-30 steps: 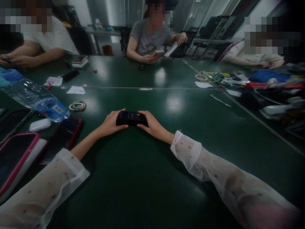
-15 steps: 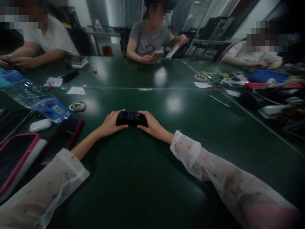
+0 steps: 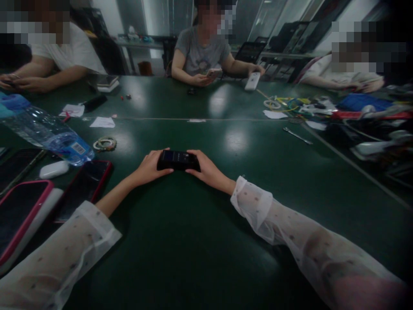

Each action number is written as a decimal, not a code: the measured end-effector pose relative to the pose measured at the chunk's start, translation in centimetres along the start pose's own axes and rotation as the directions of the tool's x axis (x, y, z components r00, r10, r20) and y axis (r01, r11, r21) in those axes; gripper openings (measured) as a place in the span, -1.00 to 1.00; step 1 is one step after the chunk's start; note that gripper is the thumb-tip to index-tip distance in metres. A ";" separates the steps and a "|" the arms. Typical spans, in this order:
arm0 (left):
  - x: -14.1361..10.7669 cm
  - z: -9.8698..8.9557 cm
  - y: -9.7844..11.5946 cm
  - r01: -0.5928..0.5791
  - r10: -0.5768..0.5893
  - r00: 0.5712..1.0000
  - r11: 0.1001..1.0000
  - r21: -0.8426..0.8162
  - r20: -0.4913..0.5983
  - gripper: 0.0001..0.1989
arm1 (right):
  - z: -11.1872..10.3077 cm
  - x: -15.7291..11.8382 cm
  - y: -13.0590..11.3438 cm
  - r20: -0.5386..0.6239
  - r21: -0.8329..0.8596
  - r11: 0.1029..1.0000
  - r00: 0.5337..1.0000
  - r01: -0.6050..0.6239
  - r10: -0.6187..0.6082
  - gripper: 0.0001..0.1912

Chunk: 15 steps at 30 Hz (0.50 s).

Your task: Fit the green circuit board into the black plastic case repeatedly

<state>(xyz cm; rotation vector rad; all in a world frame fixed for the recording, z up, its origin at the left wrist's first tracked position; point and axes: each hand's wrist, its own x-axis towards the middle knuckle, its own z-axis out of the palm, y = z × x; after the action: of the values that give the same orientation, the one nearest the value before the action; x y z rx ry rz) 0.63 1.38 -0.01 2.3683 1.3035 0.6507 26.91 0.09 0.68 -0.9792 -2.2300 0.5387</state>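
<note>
A small black device [image 3: 178,160] with a lit screen is held between my two hands over the green table [image 3: 180,258]. My left hand [image 3: 152,167] grips its left end, thumb along the near edge. Its right end is gripped by my right hand [image 3: 207,168], with the thumb also at the near side. Beyond my left hand lie some bracelets [image 3: 105,144]. To the left, a red-edged phone [image 3: 84,189] lies near my left sleeve.
At left are a water bottle [image 3: 61,133], a white case [image 3: 54,169] and a pink-edged phone [image 3: 24,215]. A wrench [image 3: 297,136], cables [image 3: 284,103] and a blue item [image 3: 364,103] lie at right. Three people sit opposite; one holds a white phone [image 3: 252,81].
The middle person's hand with the white phone has moved right and down toward the table. My hands and the black device have not visibly moved.
</note>
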 end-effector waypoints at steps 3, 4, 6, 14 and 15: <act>0.0 0.0 0.0 -0.003 0.003 1.000 1.000 0.003 0.009 -0.22 | 0.0 -0.1 -0.1 -0.001 -0.004 1.000 1.000 0.008 -0.008 -0.37; 0.0 0.0 0.0 -0.002 0.002 1.000 1.000 0.002 0.011 -0.22 | 0.0 -0.1 -0.1 -0.003 -0.004 1.000 1.000 0.012 -0.012 -0.38; 0.0 -0.1 0.0 0.001 -0.001 1.000 1.000 -0.001 0.014 -0.22 | 0.0 -0.2 0.0 -0.007 0.003 1.000 1.000 0.012 -0.012 -0.38; 0.0 -0.1 0.1 0.003 -0.003 1.000 1.000 0.015 0.011 -0.21 | -0.1 -0.2 0.0 -0.023 0.035 0.999 1.000 0.003 -0.002 -0.39; 0.0 -0.1 0.0 0.006 -0.006 1.000 1.000 0.022 0.008 -0.20 | -0.1 -0.2 0.0 -0.021 0.039 0.999 1.000 -0.003 0.004 -0.39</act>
<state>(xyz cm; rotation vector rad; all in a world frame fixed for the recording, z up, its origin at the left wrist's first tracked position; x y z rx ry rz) 0.61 1.34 0.06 2.3811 1.3201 0.6283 27.09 -0.03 0.62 -0.9645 -2.1914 0.5686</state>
